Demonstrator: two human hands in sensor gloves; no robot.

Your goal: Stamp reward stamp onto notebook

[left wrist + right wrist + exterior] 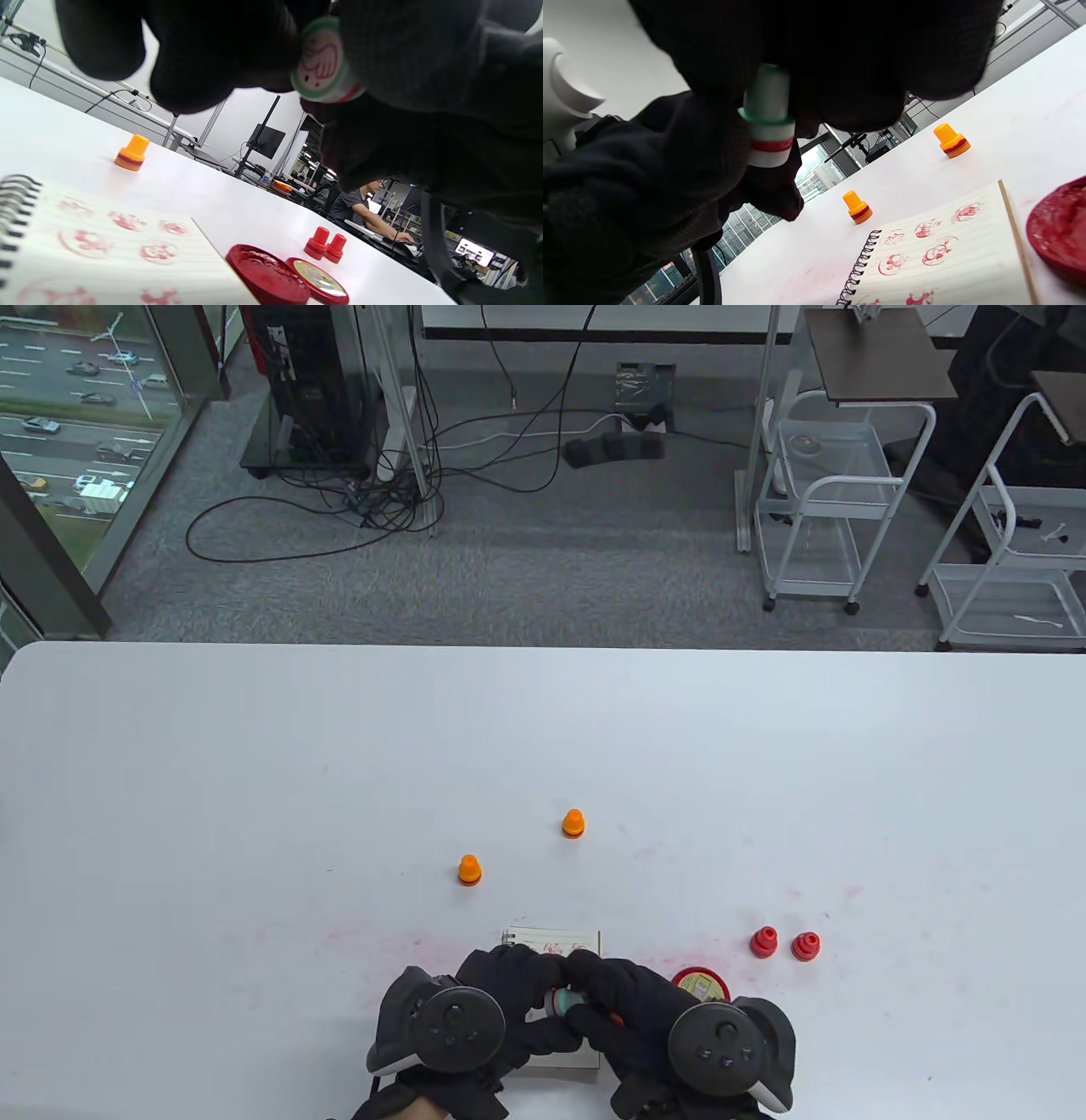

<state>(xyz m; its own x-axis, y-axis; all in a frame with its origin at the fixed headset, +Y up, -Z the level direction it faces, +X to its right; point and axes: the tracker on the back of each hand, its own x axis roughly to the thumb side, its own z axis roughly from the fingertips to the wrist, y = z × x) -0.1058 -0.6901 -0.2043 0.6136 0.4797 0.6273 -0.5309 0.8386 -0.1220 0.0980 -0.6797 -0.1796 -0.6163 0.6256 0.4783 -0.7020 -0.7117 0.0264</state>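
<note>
Gripping one small green-and-white stamp (pixel 563 1003) between them, both hands meet at the near edge of the table (pixel 254 780): the left hand (pixel 475 1014) and the right hand (pixel 645 1027) each have fingers curled round it. Which hand carries the load and which only steadies cannot be told. In the left wrist view the stamp's face (pixel 321 63), a red figure ringed in green, shows clear of the page below, so the stamp is lifted, not pressing. In the right wrist view its long axis runs roughly upright, handle up among the fingers, white base with a red band (pixel 769 144) downward.

Directly under and just beyond the hands lies the notebook (pixel 556 940), spiral along its left side, its lined page (pixel 950 258) already carrying several red prints. That is the relation that matters: the page is below the stamp, so the coming move is, by my judgement, a short straight drop with the axis kept upright, aimed at a bare part of the page. Both hands are equally near.

Just right of the notebook sit the open red ink pad (pixel 266 275) and its lid (pixel 318 281), touching or nearly so. Further right stand two red stamps (pixel 784 943), side by side. Beyond the notebook, toward the table's middle, stand two orange stamps (pixel 469 869), well apart from each other, the second (pixel 573 823) farther off.
</note>
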